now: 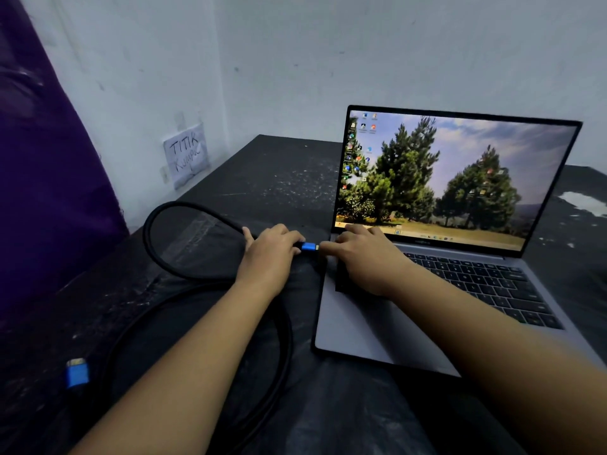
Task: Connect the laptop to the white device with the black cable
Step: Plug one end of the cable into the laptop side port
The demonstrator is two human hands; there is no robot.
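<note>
Plugging step: left hand [271,254] pinches blue plug [308,247] of black cable [184,211] at laptop [437,257] left edge; right hand [364,254] rests flat, steadying. Next: straight push into port. White device unseen.

A bare makeshift workroom: scuffed white walls [328,44], a taped handwritten note [186,155], a black plastic-covered table [269,172].
</note>
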